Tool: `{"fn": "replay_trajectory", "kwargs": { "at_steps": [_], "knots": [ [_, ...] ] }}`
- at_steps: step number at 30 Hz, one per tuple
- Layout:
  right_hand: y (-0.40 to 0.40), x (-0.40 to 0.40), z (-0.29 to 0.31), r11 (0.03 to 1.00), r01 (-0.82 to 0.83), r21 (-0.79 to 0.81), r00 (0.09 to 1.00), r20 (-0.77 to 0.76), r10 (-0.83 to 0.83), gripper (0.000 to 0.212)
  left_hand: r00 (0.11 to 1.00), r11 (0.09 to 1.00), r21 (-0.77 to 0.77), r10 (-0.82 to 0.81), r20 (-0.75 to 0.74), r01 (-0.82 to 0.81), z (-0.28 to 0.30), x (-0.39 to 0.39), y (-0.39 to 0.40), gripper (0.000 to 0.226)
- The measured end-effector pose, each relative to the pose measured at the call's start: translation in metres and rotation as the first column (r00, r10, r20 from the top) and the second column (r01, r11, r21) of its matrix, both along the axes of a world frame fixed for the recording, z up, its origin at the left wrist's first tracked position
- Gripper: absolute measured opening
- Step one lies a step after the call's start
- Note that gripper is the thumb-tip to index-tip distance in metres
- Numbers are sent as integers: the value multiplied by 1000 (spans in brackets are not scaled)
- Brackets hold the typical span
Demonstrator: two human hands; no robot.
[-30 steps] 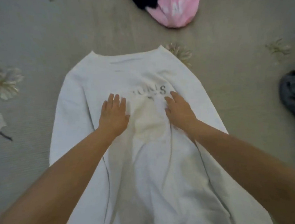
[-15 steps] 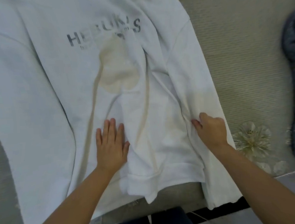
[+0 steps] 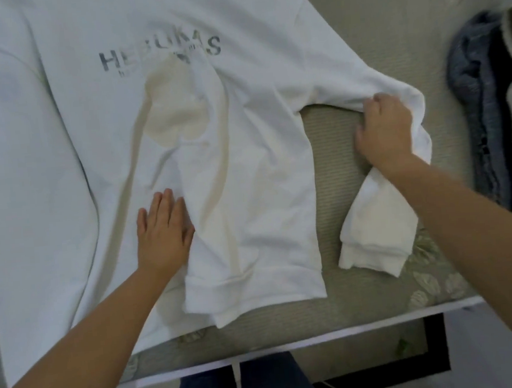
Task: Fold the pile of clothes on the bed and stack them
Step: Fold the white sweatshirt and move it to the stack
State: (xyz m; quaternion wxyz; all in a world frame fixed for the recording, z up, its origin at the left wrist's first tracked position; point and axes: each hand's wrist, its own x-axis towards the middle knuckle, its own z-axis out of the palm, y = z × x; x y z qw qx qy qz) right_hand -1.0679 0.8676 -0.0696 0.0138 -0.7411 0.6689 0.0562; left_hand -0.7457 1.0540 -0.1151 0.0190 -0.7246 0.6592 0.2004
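From the head view, a white sweatshirt (image 3: 183, 138) lies face up on the bed (image 3: 389, 30), its hem near the bed's front edge. The left hand (image 3: 162, 228) lies flat with straight fingers on the lower front, its grip released, seemingly pinning the body so the cloth does not slide. The right hand (image 3: 384, 128) is clenched around the right sleeve (image 3: 370, 224) near its bend, drawing it away from the body, probably to straighten it before folding it inward; the cuff trails toward the bed edge. At the far right, grey and pale garments (image 3: 486, 99) wait on the bed, their folded state unclear.
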Motion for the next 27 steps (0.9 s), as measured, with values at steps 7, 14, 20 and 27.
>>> {"fn": "replay_trajectory", "kwargs": {
  "at_steps": [7, 14, 20, 27],
  "knots": [
    [197, 53, -30, 902, -421, 96, 890, 236, 390, 62, 984, 978, 111, -169, -54, 174, 12, -18, 51, 50],
    [197, 5, -24, 967, -256, -14, 884, 401, 240, 35, 961, 952, 131, -276, -12, 275, 4, -18, 105, 80],
    [190, -24, -15, 966, -256, -24, 966, 31, 257, 27, 967, 965, -102, -249, -56, 243, 2, -13, 129, 48],
    [246, 22, -26, 734, -679, 8, 731, 104, 675, 69, 991, 992, -69, -102, 82, 108, 13, 30, 166, 43]
  ]
}}
